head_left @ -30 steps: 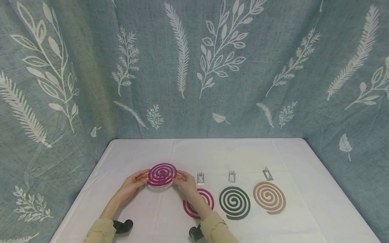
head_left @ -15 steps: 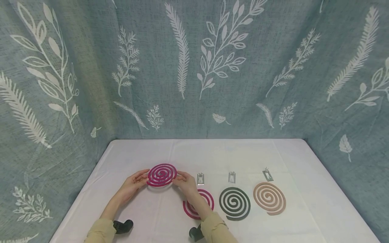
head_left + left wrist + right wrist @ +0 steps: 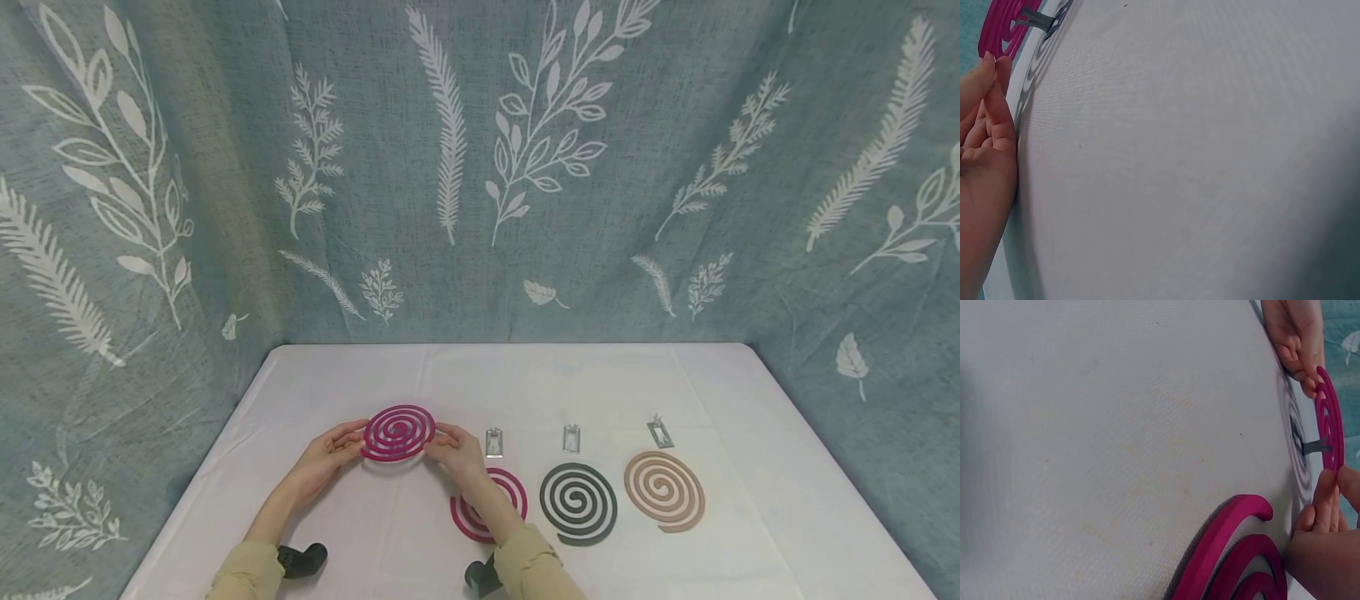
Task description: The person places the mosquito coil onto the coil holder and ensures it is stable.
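A magenta mosquito coil (image 3: pixel 400 430) lies level a little above the table, over a small metal coil stand (image 3: pixel 1315 447) whose upright reaches its centre. My left hand (image 3: pixel 321 463) pinches its left edge between thumb and fingers. On the opposite edge, my right hand (image 3: pixel 459 457) pinches it the same way. Both wrist views show the stand (image 3: pixel 1037 20) standing on the cloth under the coil. Whether the upright's tip goes through the coil is too small to tell. A second magenta coil (image 3: pixel 1211 555) lies flat below my right forearm, partly hidden by it.
A dark green coil (image 3: pixel 578 503) and a brown coil (image 3: pixel 664 492) lie flat to the right. Behind the flat coils are three metal stands, at left (image 3: pixel 494 442), middle (image 3: pixel 572 437) and right (image 3: pixel 660 432). White cloth covers the table (image 3: pixel 600 375); a patterned curtain (image 3: pixel 480 292) hangs behind.
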A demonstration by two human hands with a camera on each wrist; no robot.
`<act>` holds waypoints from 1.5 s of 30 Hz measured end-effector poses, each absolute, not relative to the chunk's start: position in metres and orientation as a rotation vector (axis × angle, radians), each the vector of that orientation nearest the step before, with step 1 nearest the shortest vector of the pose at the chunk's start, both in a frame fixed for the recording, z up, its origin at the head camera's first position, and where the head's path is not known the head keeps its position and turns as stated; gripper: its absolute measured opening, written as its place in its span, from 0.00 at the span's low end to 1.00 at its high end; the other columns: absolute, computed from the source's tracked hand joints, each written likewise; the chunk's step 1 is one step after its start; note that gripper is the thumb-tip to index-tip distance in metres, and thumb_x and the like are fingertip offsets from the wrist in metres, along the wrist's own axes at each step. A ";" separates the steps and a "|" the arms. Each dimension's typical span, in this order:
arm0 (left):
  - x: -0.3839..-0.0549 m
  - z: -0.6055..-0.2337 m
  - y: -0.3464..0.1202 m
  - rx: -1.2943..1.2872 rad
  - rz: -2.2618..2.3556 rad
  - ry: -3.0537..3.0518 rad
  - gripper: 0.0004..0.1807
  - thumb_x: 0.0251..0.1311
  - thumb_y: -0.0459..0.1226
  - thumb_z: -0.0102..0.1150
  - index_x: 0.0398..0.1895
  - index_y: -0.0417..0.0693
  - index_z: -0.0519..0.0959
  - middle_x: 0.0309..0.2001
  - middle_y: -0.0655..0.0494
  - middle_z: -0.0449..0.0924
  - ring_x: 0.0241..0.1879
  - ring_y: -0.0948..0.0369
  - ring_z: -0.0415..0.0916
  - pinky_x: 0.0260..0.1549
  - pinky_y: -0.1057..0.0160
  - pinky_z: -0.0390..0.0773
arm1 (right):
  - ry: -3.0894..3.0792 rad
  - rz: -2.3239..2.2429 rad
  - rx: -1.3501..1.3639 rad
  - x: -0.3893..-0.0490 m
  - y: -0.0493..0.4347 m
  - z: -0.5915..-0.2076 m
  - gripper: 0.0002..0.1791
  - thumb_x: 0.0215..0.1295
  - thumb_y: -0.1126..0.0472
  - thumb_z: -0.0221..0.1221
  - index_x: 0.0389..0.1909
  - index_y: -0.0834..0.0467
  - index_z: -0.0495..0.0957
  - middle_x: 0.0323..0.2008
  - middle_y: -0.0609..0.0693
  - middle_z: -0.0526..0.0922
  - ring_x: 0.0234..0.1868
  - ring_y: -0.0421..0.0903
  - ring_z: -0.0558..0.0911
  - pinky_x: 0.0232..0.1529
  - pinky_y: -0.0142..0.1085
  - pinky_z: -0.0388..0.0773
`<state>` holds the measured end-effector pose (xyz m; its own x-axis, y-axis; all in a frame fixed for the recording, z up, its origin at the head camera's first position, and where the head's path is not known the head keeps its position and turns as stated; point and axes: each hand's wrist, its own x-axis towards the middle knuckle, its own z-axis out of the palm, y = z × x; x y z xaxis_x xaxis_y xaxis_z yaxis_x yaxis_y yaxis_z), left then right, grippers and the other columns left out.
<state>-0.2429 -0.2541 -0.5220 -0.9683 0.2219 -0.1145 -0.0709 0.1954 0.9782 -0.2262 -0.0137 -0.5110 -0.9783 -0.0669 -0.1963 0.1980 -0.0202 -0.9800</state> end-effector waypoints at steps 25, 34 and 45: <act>-0.242 -0.519 -0.253 0.102 1.846 2.250 0.31 0.65 0.36 0.55 0.67 0.30 0.59 0.39 0.69 0.76 0.41 0.77 0.73 0.44 0.80 0.74 | 2.056 -2.116 0.106 -0.226 -0.013 -0.510 0.25 0.58 0.66 0.62 0.58 0.67 0.72 0.27 0.44 0.78 0.29 0.35 0.74 0.36 0.27 0.73; -0.242 -0.518 -0.252 0.118 1.851 2.241 0.31 0.65 0.35 0.54 0.67 0.29 0.58 0.40 0.68 0.76 0.41 0.77 0.73 0.44 0.80 0.74 | 2.076 -2.109 0.117 -0.228 -0.014 -0.511 0.26 0.57 0.66 0.62 0.58 0.67 0.72 0.27 0.44 0.79 0.29 0.35 0.75 0.38 0.29 0.76; -0.242 -0.520 -0.252 0.138 1.858 2.239 0.31 0.65 0.34 0.53 0.67 0.28 0.57 0.41 0.64 0.76 0.41 0.77 0.72 0.44 0.80 0.74 | 2.046 -2.125 0.106 -0.228 -0.013 -0.515 0.26 0.57 0.67 0.62 0.58 0.67 0.72 0.27 0.43 0.79 0.29 0.34 0.76 0.38 0.27 0.75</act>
